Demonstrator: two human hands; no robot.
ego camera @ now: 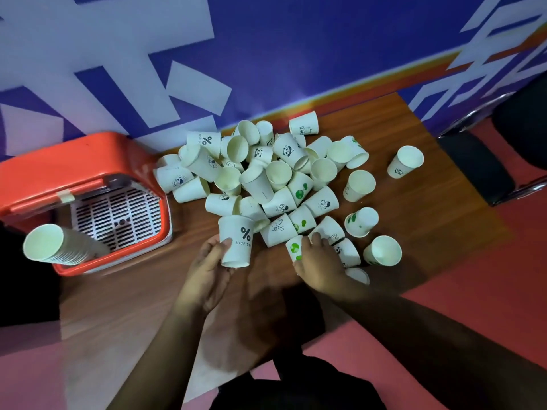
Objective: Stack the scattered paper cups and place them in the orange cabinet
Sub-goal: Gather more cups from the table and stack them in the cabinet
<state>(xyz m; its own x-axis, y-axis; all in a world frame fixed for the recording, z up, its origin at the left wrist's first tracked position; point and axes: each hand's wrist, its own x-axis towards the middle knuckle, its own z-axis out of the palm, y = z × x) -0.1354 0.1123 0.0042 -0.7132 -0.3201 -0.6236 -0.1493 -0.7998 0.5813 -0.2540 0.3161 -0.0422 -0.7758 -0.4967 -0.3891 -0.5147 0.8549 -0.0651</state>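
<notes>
Left hand: the left hand (pixel 211 261) clasped the "% NICE DAY" cup (pixel 236 242) by its side wall, thumb on the print, at the near edge of the pile.
Right hand: the right hand (pixel 321 267) lay with fingers curled over a green-print cup (pixel 294 247), grasping it among its neighbours.
Loose cups: the pile (pixel 266 173) was heaped mid-table (pixel 414 128), cups on their sides, with a few upright strays to the right.
Stack: one nested stack (pixel 59 247) lay on its side in the open orange cabinet (pixel 74 161), mouth toward the camera, over a white grille (pixel 118 214).
Handling: judged very light, thin-walled and easily crushed. Best taken round the mid-wall with a soft hold; the rim is the stiffest part, and nesting needs the mouths aligned.
Count: hands, two; cups in hand, two; cabinets, one; finished stacks, one, with its cup number unreadable. Loose cups came to roughly forty; overlap prevented an exact tally.
</notes>
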